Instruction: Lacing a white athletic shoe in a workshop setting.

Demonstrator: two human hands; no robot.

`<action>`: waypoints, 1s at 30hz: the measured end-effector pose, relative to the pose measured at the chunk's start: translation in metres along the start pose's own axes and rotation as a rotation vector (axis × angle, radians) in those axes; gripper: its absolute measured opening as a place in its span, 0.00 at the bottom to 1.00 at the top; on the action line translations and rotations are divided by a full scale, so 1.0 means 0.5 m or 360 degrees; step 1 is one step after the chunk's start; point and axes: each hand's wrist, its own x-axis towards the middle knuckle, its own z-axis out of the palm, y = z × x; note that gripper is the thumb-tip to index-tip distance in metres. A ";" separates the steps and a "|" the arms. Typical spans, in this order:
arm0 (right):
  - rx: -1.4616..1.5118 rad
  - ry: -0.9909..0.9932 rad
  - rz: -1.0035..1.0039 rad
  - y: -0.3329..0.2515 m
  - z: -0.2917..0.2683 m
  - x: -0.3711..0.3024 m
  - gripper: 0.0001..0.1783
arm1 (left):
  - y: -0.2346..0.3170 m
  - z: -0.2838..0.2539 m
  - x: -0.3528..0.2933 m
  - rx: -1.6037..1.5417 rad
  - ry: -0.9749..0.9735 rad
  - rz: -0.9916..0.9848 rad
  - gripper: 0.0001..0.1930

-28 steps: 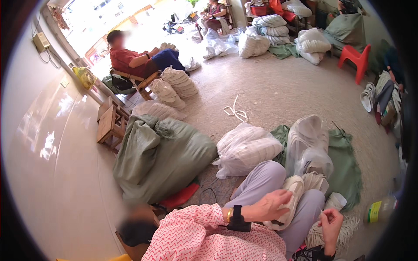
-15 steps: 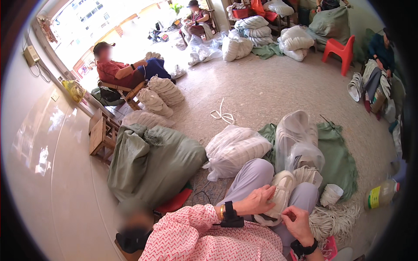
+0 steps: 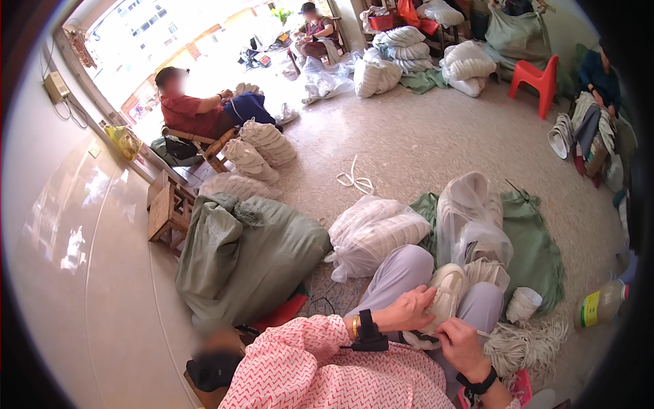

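A cream lace-up shoe [image 3: 447, 289] rests between my knees, its toe pointing away from me. My left hand [image 3: 411, 308] lies against the shoe's left side, fingers bent over the lacing area. Close by on the right, my right hand [image 3: 462, 346] is closed with thumb and forefinger pinched at the shoe's opening. A white shoelace [image 3: 484, 334] sticks out beside its knuckles. Just right of the shoe sits another cream shoe [image 3: 488, 274]. By my right leg a heap of white laces [image 3: 526, 346] spills over a pink basket [image 3: 523, 386].
Ahead are clear plastic bags of shoes [image 3: 376, 232] and a green cloth [image 3: 535, 238]. A bulging green sack [image 3: 259, 259] stands left. A plastic jar [image 3: 603, 305] is on the right. Co-workers sit around the room; a red chair [image 3: 535, 85] stands far right. A loose lace [image 3: 355, 180] lies on the floor.
My right hand has turned and moved slightly left, closer to the shoe, and a lace now shows beside its knuckles. My left hand stays at the shoe. The whole view has shifted slightly.
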 end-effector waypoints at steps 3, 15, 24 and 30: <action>-0.0011 0.0038 0.0059 -0.003 0.005 -0.012 0.05 | -0.012 0.002 0.004 0.0136 -0.0012 0.0085 0.17; -0.0030 0.0115 -0.0073 0.003 0.010 -0.012 0.07 | 0.044 -0.035 0.002 0.0123 -0.0010 -0.0008 0.13; -0.0001 0.0139 -0.0113 0.010 0.035 -0.048 0.08 | 0.046 -0.044 -0.032 0.0070 -0.0033 -0.0005 0.13; 0.0249 0.0155 0.0063 0.017 0.033 -0.031 0.07 | 0.037 -0.048 -0.014 0.0059 -0.0083 0.0038 0.12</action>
